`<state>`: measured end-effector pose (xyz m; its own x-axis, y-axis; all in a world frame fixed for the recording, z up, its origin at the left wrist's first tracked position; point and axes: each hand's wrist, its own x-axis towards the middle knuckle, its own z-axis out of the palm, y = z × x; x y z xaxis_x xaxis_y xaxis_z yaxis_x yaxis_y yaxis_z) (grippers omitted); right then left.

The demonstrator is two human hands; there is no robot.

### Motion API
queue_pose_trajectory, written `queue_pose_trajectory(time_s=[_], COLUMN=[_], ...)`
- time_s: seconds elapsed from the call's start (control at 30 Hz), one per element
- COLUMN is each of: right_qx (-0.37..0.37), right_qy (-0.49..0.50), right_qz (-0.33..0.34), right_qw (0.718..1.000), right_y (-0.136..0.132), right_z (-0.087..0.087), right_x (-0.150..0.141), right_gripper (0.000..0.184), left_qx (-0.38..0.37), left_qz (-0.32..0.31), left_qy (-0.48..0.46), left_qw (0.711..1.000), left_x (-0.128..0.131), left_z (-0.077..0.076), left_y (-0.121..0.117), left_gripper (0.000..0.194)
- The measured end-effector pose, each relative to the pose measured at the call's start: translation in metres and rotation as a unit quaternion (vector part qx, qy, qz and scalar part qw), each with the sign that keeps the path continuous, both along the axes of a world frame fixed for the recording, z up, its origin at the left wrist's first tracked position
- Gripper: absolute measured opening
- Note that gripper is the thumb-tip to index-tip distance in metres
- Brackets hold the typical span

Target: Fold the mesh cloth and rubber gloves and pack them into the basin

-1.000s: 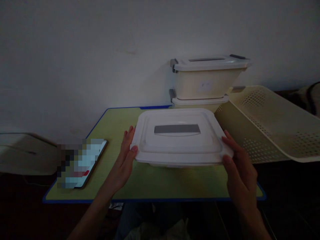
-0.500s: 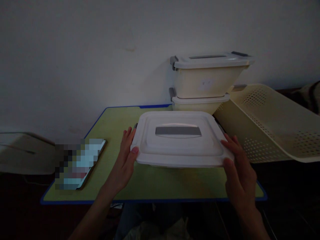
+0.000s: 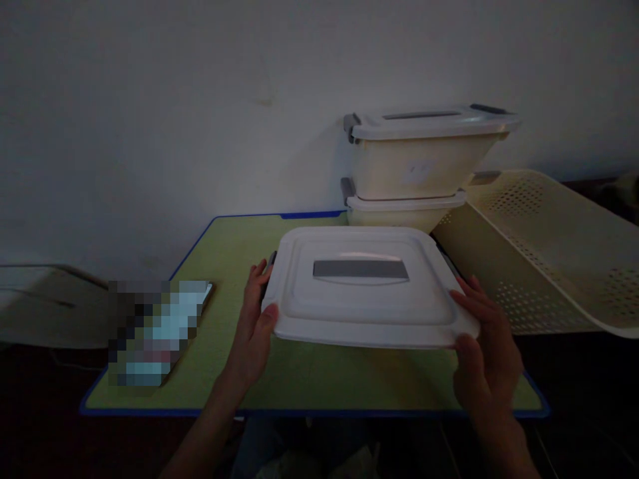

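A lidded storage box with a white top and a grey strip in its middle is between my hands, over the table. My left hand grips its left side, the thumb at the near left corner of the lid. On the opposite side, my right hand holds the near right corner, thumb in front and fingers along the edge. Dark latches show partly at both ends. The lid hides most of the body below, and whether the box touches the table I cannot tell.
Two similar boxes are stacked at the back; the upper box sits on the lower box. A perforated cream basket lies to the right. On the green table at left is a phone, its screen pixelated. A pale wall stands behind.
The box in my hands appears slightly lower and a little further right in view. The view itself has shifted slightly. Both hands keep hold of the same sides.
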<state>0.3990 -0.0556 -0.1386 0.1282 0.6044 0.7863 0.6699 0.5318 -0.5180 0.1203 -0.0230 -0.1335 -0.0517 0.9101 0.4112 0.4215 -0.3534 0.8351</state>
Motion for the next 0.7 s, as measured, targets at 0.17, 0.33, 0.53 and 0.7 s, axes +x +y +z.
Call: queue_pose_trajectory(time_s=[0.17,0.33,0.53,0.7], right_qx=[-0.006,-0.063,-0.125,-0.228], right_qy=[-0.007,-0.040,-0.051,-0.133], right_qz=[0.010,0.030,0.024,0.065], right_qw=[1.000,0.997,0.991,0.962], right_y=[0.001,-0.006,0.016,0.070], right_z=[-0.001,0.013,0.052,0.058], right_x=[0.004,0.016,0.031,0.038], right_gripper=[0.037,0.039,0.045,0.058], left_qx=[-0.010,-0.053,-0.033,-0.049], left_qz=[0.003,-0.014,-0.045,-0.081], left_qy=[-0.005,0.006,0.093,0.201], left_qw=[1.000,0.998,0.994,0.975], left_x=[0.000,-0.010,-0.021,-0.011], left_z=[0.002,0.013,0.050,0.060], left_y=[0.000,0.000,0.021,0.053], left_gripper=[0.051,0.060,0.067,0.064])
